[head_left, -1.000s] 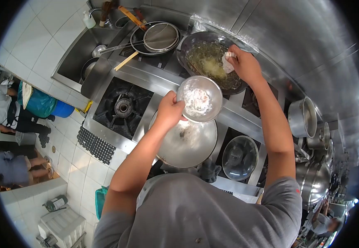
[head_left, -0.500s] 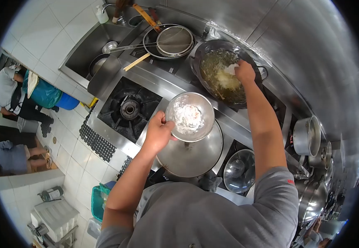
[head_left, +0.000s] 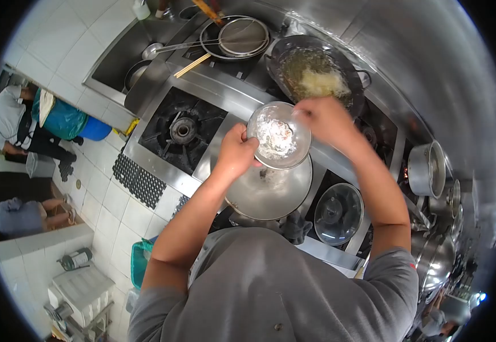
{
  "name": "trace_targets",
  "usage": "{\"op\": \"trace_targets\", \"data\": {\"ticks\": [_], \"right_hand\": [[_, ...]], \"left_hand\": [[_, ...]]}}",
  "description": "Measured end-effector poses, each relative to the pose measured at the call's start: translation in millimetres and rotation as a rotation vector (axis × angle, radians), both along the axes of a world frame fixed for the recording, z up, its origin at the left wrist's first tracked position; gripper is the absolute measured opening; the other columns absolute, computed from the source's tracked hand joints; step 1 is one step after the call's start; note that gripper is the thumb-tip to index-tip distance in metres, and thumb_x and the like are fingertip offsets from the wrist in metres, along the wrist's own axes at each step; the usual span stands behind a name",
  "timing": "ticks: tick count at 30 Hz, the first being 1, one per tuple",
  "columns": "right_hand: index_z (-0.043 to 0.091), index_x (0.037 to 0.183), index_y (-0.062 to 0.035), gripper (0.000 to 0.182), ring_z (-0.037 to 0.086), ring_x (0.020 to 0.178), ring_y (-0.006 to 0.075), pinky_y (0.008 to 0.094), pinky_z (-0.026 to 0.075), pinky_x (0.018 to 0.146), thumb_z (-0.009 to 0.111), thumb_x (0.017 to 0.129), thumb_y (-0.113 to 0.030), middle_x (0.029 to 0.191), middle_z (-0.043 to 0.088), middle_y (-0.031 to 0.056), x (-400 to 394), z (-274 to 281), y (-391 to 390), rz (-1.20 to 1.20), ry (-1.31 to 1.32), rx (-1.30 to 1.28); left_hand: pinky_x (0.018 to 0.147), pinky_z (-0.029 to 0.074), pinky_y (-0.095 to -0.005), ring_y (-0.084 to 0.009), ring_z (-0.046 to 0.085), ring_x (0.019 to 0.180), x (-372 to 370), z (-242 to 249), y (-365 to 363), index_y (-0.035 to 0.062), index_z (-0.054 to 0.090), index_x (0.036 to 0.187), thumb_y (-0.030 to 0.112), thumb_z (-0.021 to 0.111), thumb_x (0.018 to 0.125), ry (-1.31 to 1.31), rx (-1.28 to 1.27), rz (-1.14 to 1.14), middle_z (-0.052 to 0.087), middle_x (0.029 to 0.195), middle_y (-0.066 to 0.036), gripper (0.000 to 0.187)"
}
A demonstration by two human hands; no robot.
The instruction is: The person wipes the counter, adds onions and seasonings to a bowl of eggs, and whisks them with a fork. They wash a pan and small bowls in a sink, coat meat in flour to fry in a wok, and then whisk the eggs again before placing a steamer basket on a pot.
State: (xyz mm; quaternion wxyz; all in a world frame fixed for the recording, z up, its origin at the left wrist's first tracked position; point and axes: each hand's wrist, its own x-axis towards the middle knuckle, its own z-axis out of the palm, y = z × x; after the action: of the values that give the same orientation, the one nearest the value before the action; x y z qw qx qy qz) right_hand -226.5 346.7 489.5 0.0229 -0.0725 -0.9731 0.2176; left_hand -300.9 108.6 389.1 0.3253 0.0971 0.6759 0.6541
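Observation:
My left hand grips the near left rim of a metal bowl, thumb on the inside. White powder coats pieces of food in it. My right hand is at the bowl's upper right rim, fingers bent together and blurred; whether anything is between them is too small to tell. Beyond it, a dark wok holds bubbling oil with a pale yellow frying mass. Beneath the bowl sits a wide steel pan.
An unlit burner is at left. Behind it are a pan with a strainer, chopsticks and a sink. A glass lid and steel pot stand right. Two people are far left.
My right hand has come back from over the wok to the bowl's rim. The bowl and my left hand have shifted slightly right and up. The pale mass in the oil looks larger.

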Motion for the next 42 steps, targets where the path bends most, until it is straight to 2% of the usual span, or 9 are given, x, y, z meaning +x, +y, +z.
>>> {"op": "trace_targets", "data": {"ticks": [4, 8, 11, 14, 20, 23, 29, 33, 42], "right_hand": [[0.077, 0.108, -0.0018, 0.025, 0.075, 0.098, 0.0404, 0.051, 0.06, 0.086, 0.069, 0.085, -0.008, 0.11, 0.075, 0.0217, 14.3, -42.3, -29.9, 0.115, -0.058, 0.27], [0.075, 0.109, -0.0002, 0.032, 0.075, 0.095, 0.0419, 0.0508, 0.061, 0.083, 0.068, 0.078, -0.001, 0.113, 0.073, 0.0244, 33.0, -50.5, -42.0, 0.109, -0.106, 0.276], [0.075, 0.113, -0.0029, 0.035, 0.075, 0.097, 0.0425, 0.0505, 0.06, 0.086, 0.069, 0.078, -0.002, 0.112, 0.074, 0.0229, 37.7, -45.5, -43.1, 0.166, -0.268, 0.34], [0.075, 0.112, -0.0053, 0.032, 0.073, 0.1, 0.0432, 0.0508, 0.058, 0.09, 0.07, 0.08, -0.005, 0.108, 0.074, 0.0218, 44.3, -46.4, -39.0, 0.207, 0.016, 0.359], [0.072, 0.114, -0.0083, 0.023, 0.072, 0.103, 0.0439, 0.0536, 0.055, 0.09, 0.073, 0.092, -0.015, 0.106, 0.075, 0.0219, 35.2, -21.4, -27.9, 0.016, 0.0, 0.04], [0.072, 0.117, -0.0119, 0.023, 0.072, 0.1, 0.045, 0.0548, 0.055, 0.088, 0.073, 0.096, -0.02, 0.103, 0.076, 0.021, 32.1, -22.3, -29.7, -0.055, -0.08, 0.028], [0.071, 0.119, -0.0123, 0.025, 0.072, 0.098, 0.0457, 0.0542, 0.055, 0.084, 0.074, 0.097, -0.023, 0.102, 0.076, 0.0216, 29.1, -3.0, 4.1, -0.083, 0.07, -0.021], [0.07, 0.12, -0.0095, 0.028, 0.073, 0.099, 0.044, 0.0508, 0.056, 0.086, 0.076, 0.096, -0.023, 0.102, 0.076, 0.0219, 13.6, 19.3, 55.8, -0.258, 0.18, -0.01], [0.079, 0.109, -0.0088, 0.025, 0.073, 0.108, 0.0423, 0.0498, 0.058, 0.092, 0.079, 0.09, -0.024, 0.114, 0.077, 0.0195, -36.7, -76.8, 145.5, -0.38, 0.148, 0.247]], "left_hand": [[0.053, 0.065, -0.0333, -0.0152, 0.067, 0.068, 14.0, 9.2, 12.6, 0.0019, 0.051, 0.09, 0.001, 0.063, 0.095, 0.054, 0.026, -0.063, 0.056, 0.084, -0.005, 0.013], [0.051, 0.064, -0.0366, -0.0197, 0.07, 0.064, 18.4, 3.8, 8.5, 0.001, 0.049, 0.089, 0.001, 0.062, 0.094, 0.163, -0.027, -0.092, 0.062, 0.081, -0.009, 0.014], [0.049, 0.063, -0.0378, -0.0218, 0.071, 0.064, 21.9, 5.3, 7.4, 0.0015, 0.047, 0.088, 0.001, 0.063, 0.093, 0.19, -0.027, -0.071, 0.062, 0.079, -0.011, 0.016], [0.049, 0.063, -0.0379, -0.0234, 0.072, 0.066, 17.6, -0.8, 8.4, -0.0004, 0.05, 0.089, 0.002, 0.063, 0.094, 0.165, -0.035, -0.06, 0.063, 0.081, -0.012, 0.014], [0.053, 0.066, -0.0382, -0.0259, 0.075, 0.073, 14.3, -4.7, 16.2, -0.0065, 0.056, 0.098, 0.003, 0.062, 0.095, 0.15, -0.063, -0.091, 0.065, 0.09, -0.015, 0.012], [0.053, 0.067, -0.0382, -0.026, 0.075, 0.075, 13.9, -6.3, 24.6, -0.0067, 0.056, 0.099, 0.003, 0.063, 0.095, 0.082, -0.015, -0.095, 0.065, 0.093, -0.015, 0.013], [0.052, 0.067, -0.0367, -0.024, 0.074, 0.075, 5.9, -6.2, 47.5, -0.0068, 0.056, 0.098, 0.003, 0.062, 0.096, 0.02, 0.004, -0.097, 0.064, 0.094, -0.014, 0.012], [0.052, 0.067, -0.0356, -0.0227, 0.073, 0.075, -4.7, -10.1, 60.4, -0.007, 0.056, 0.098, 0.003, 0.061, 0.096, 0.008, 0.052, -0.05, 0.063, 0.093, -0.013, 0.011], [0.061, 0.067, -0.0344, -0.02, 0.073, 0.078, -6.7, -0.8, -36.7, -0.007, 0.06, 0.11, 0.005, 0.06, 0.097, 0.02, 0.074, 0.111, 0.068, 0.099, -0.013, 0.018]]}}
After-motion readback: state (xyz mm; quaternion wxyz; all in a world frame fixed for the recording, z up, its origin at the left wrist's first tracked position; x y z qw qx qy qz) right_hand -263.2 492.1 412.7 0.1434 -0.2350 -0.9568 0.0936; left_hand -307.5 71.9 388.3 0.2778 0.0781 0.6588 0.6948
